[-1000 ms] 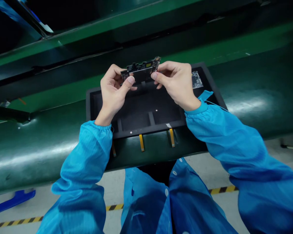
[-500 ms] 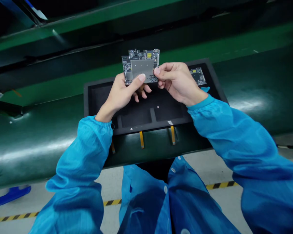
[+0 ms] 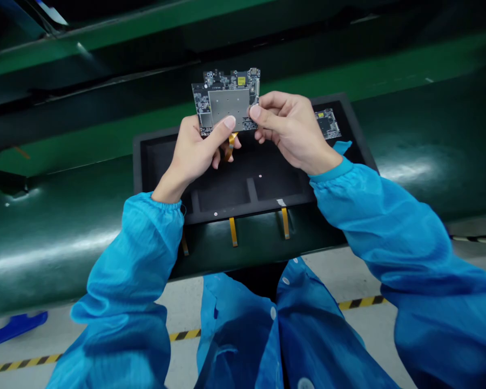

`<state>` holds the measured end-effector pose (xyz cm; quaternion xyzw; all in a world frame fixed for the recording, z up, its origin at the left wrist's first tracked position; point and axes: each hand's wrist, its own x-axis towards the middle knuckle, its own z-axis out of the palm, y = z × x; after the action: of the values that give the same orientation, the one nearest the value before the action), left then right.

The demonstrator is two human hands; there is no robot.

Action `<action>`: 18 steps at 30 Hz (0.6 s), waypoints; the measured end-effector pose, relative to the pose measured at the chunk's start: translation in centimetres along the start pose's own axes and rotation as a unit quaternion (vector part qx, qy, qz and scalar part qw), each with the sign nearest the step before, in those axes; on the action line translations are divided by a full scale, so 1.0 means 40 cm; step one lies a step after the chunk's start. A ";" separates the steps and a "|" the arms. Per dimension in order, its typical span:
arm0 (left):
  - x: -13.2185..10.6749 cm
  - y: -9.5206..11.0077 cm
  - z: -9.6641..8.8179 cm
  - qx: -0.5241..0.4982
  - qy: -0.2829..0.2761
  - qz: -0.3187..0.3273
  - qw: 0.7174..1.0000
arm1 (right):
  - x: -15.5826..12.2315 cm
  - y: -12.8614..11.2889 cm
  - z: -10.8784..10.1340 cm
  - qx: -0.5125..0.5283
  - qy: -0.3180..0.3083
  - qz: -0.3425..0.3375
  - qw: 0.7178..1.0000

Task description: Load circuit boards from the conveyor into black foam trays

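Observation:
A small circuit board (image 3: pixel 227 100) with a silver shield plate stands upright, its face toward me, above a black foam tray (image 3: pixel 243 205). My left hand (image 3: pixel 196 151) grips the board's lower left part, thumb on its face. At the board's lower right edge my right hand (image 3: pixel 289 129) pinches it with thumb and fingers. A short orange flex strip (image 3: pixel 230 146) hangs below the board between my hands. A second circuit board (image 3: pixel 327 123) lies in the tray's far right compartment.
The tray rests on a glossy green conveyor belt (image 3: pixel 65 243). Three orange flex strips (image 3: pixel 234 231) stick out from the tray's near edge. Below, grey floor with yellow-black hazard tape (image 3: pixel 360 303) and a blue object (image 3: pixel 14 324) at lower left.
The board has been tipped from edge-on to upright, its shielded face now toward me, and raised slightly. Both hands kept hold of it throughout.

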<state>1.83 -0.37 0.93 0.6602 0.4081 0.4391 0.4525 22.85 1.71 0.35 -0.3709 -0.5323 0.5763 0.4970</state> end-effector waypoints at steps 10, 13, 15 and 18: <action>0.000 -0.010 -0.001 -0.002 0.002 -0.003 1.000 | -0.005 -0.018 -0.001 -0.060 0.013 0.018 0.998; 0.001 -0.016 -0.002 -0.007 -0.014 -0.003 1.000 | -0.001 -0.004 0.004 -0.099 0.028 0.019 0.995; -0.001 -0.014 -0.003 -0.018 -0.028 -0.008 0.999 | 0.006 0.005 0.006 -0.107 0.032 0.019 0.994; -0.004 -0.003 -0.008 -0.061 -0.048 -0.016 0.997 | 0.010 -0.008 -0.019 -0.086 0.046 0.013 0.995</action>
<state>1.48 -0.40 0.85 0.6452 0.3689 0.4238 0.5177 23.53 2.25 0.61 -0.4450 -0.5522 0.5169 0.4795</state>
